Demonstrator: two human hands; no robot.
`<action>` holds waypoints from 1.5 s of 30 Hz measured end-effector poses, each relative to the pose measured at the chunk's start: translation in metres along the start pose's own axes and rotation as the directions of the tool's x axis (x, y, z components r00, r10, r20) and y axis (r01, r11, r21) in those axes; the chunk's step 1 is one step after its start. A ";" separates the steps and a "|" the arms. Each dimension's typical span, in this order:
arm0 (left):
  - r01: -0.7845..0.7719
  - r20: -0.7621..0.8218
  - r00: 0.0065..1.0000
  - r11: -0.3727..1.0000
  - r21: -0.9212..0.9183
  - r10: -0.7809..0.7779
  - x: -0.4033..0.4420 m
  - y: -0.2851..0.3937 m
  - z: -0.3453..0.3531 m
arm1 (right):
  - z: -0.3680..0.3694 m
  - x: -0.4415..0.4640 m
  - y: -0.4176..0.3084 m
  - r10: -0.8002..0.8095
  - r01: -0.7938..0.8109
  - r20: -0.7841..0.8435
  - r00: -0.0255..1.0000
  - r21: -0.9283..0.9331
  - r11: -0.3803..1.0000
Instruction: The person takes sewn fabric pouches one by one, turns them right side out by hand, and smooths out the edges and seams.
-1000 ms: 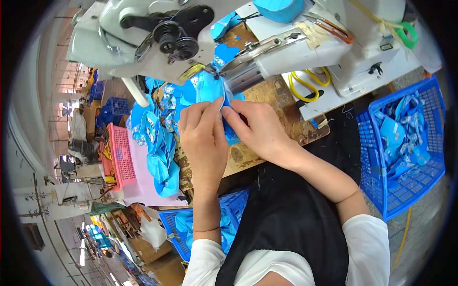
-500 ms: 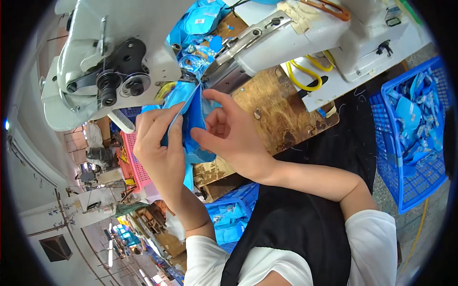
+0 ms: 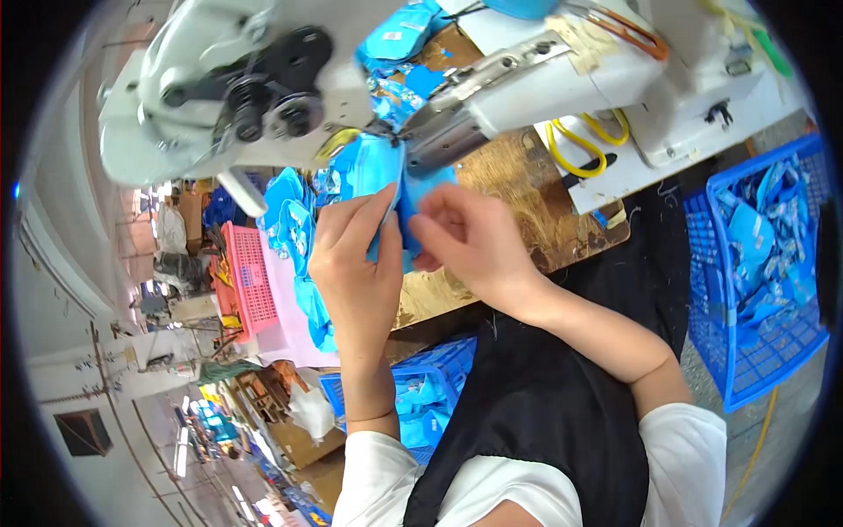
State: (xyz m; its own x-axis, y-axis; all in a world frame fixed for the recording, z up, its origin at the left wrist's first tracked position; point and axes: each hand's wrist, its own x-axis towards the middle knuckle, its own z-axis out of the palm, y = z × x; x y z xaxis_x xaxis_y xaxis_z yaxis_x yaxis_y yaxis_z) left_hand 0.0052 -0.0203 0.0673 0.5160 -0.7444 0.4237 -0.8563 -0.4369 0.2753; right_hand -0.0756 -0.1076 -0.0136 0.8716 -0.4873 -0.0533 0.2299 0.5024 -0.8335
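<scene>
Near the machine (image 3: 338, 97), fabric (image 3: 376, 167) is being pinched by the left hand (image 3: 358, 255); the right hand's (image 3: 481, 241) blurred grip is unclear; puckering is being risked by uneven tugging.

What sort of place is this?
Most likely a sewing workshop: there's a sewing machine, blue cloth at its needle end, and a plastic basket holding more blue pieces.
</scene>
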 end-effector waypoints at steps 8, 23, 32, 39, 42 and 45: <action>0.123 0.000 0.992 0.972 -0.201 -0.125 0.005 -0.009 -0.007 | -0.006 -0.003 0.008 -0.043 0.043 0.002 0.999 0.071 0.997; -0.032 0.056 0.998 0.999 -0.022 0.034 0.021 -0.007 0.007 | -0.010 0.011 -0.005 -0.123 0.122 -0.021 0.992 -0.043 0.992; -0.003 -0.383 0.911 0.928 -0.374 -0.152 -0.007 -0.028 0.026 | -0.019 0.030 -0.015 -0.210 0.166 -0.034 0.977 -0.491 0.855; 0.318 -0.115 0.866 0.714 -0.623 -0.486 -0.038 -0.052 0.039 | -0.020 0.042 -0.019 -0.036 0.119 0.115 0.993 -0.884 0.451; 0.361 -0.037 0.873 0.694 -0.623 -0.487 -0.037 -0.047 0.033 | -0.026 0.048 0.009 -0.034 0.173 0.181 0.983 -0.842 0.512; 0.342 -0.096 0.887 0.784 -0.518 -0.451 -0.030 -0.036 0.023 | -0.035 0.058 0.047 -0.242 0.371 0.290 0.926 -0.585 0.721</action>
State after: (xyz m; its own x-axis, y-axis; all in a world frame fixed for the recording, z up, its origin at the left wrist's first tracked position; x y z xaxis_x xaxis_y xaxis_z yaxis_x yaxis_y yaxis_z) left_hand 0.0205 0.0060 0.0248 0.8459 -0.4150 0.3351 -0.4847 -0.3356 0.8077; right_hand -0.0296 -0.1372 -0.0752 0.8771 -0.3659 0.3112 0.2356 -0.2368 -0.9425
